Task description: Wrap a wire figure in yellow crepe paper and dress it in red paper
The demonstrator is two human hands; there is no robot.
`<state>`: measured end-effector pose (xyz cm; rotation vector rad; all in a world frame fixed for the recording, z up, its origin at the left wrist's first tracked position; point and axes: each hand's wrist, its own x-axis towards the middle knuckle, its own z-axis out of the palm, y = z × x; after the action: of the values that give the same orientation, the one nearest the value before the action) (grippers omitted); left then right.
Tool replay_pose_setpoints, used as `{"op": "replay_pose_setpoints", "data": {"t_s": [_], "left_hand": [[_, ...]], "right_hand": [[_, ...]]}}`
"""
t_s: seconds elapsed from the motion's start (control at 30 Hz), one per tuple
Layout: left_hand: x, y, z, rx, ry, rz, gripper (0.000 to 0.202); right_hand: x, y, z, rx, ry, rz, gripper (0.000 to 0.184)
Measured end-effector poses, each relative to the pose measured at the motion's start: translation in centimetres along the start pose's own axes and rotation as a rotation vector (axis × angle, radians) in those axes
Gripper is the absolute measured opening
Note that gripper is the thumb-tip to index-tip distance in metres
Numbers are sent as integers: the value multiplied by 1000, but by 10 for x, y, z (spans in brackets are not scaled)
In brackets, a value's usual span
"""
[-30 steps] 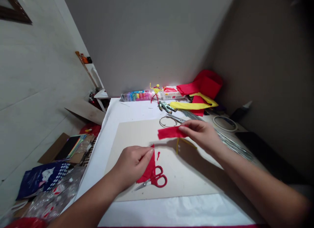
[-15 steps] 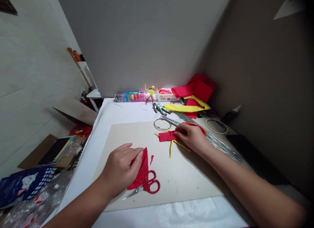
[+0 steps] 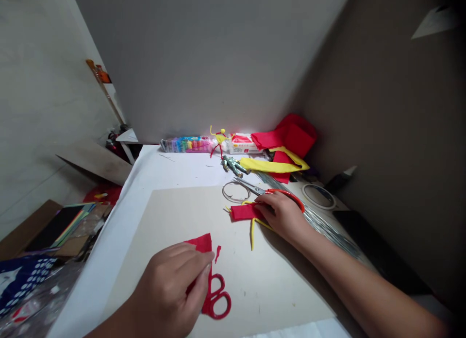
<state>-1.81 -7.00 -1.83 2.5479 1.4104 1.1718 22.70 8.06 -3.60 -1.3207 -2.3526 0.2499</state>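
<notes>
My left hand [image 3: 167, 289] pinches a piece of red crepe paper [image 3: 199, 243] near the board's lower part. Its fingers lie just above the red-handled scissors [image 3: 216, 299], whose blades are hidden under the hand. My right hand [image 3: 282, 216] presses a red paper strip [image 3: 243, 211] onto the beige card board [image 3: 273, 284]. A yellow paper strip [image 3: 252, 233] hangs out below that strip. Under the same palm lies the red handle of a second pair of scissors [image 3: 251, 186], with its steel blades pointing up and left. A small red scrap [image 3: 217, 253] lies between the two hands.
A wire ring [image 3: 236, 192] and a bundle of silver wires [image 3: 327, 233] lie near my right hand. Behind them are a tape roll [image 3: 318, 196], a silver figure [image 3: 235, 165], a small yellow-red figure [image 3: 218, 140], and folded red and yellow crepe paper [image 3: 291, 139]. A wall stands behind.
My right hand has lowered the red strip onto the board and stays over the scissors handle. My left hand has drawn the red paper toward me, over the first scissors. The view has tilted down.
</notes>
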Motion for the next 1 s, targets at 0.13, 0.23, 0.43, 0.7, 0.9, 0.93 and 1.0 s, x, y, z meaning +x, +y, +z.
{"op": "replay_pose_setpoints", "data": {"t_s": [0.13, 0.23, 0.43, 0.7, 0.9, 0.93, 1.0], "left_hand": [[5, 1, -5, -33, 2, -5, 25], [5, -1, -5, -55, -15, -21, 28], [-5, -9, -2, -53, -6, -100, 36], [1, 4, -15, -346, -109, -376, 40], [-3, 13, -5, -669, -211, -820, 38], [-4, 14, -4, -695, -229, -840, 42], [-3, 18, -7, -707, -238, -818, 43]], "right_hand": [[0, 2, 3, 31, 0, 4, 18], [0, 2, 2, 86, -3, 6, 16], [-3, -17, -11, 301, 25, 45, 14], [-45, -91, -20, 1440, -245, 405, 19], [-65, -117, -7, 1453, -460, 384, 21], [-64, -117, -7, 1382, -445, 366, 20], [-61, -118, -10, 1245, -400, 324, 17]]}}
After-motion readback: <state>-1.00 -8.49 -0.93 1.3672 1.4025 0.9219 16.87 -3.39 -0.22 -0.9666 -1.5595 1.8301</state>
